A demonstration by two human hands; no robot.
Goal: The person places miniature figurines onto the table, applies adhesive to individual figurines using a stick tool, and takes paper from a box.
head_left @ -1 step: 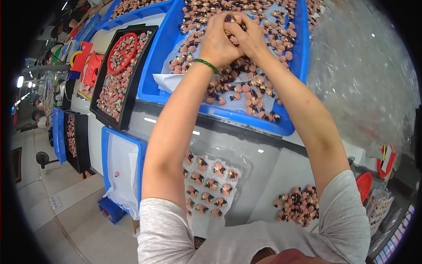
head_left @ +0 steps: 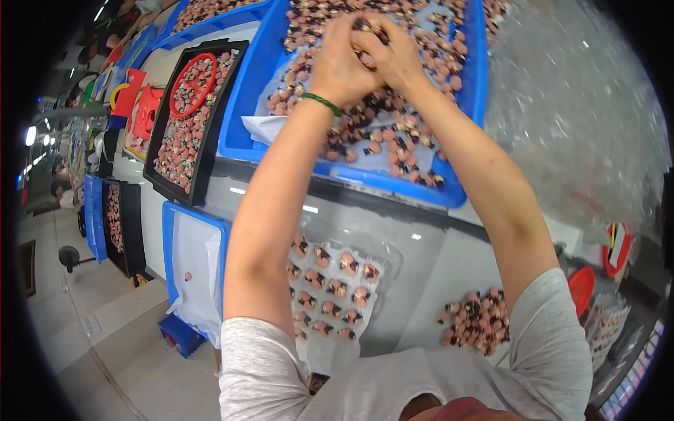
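Both of my arms reach forward over a large blue bin [head_left: 295, 158] full of small pink, cream and black figurines [head_left: 400, 151]. My left hand [head_left: 342, 67], with a green cord bracelet at its wrist, curves in from one side. Against it, my right hand [head_left: 395, 57] closes from the other side. Together they cup a small clump of figurines [head_left: 370, 31], partly visible between the fingers. How many they hold is hidden. Beneath the hands, more figurines lie loose on white lining sheets [head_left: 270, 128].
Near me, a clear plastic tray [head_left: 330, 288] holds figurines in rows, with a loose pile [head_left: 477, 319] to its right. A black tray [head_left: 203, 151] with a red ring [head_left: 210, 77] stands left, above a lined blue tray [head_left: 189, 238]. Clear plastic bags [head_left: 569, 126] bulge at right.
The bin and my hands appear slightly higher and further left in the picture. My hands stay cupped around the figurines.
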